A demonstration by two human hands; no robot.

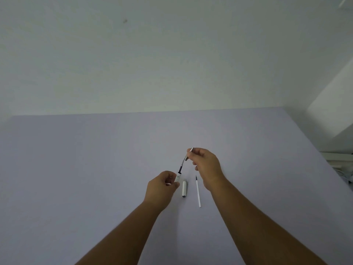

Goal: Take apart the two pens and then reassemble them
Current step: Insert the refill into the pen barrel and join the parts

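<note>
Head | left hand (161,188), right hand (207,165) both pinch pen (180,167) | axis tilted up-right

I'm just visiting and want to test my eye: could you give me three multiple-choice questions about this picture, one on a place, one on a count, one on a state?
1. Where does the loose refill lie?
A. beside the cap, on its right
B. on top of the cap
C. at the table's far edge

2. How many pen parts lie on the table?
A. none
B. two
C. five

3. What state is the pen held in the air in?
A. fully closed
C. snapped in half
B. partly apart, refill showing

Answers:
1 A: the refill lies apart from the cap, to its right.
2 B: only cap and refill rest there.
3 B: the left hand holds the barrel; the right hand holds the tip end, with a dark refill exposed between them.
</note>
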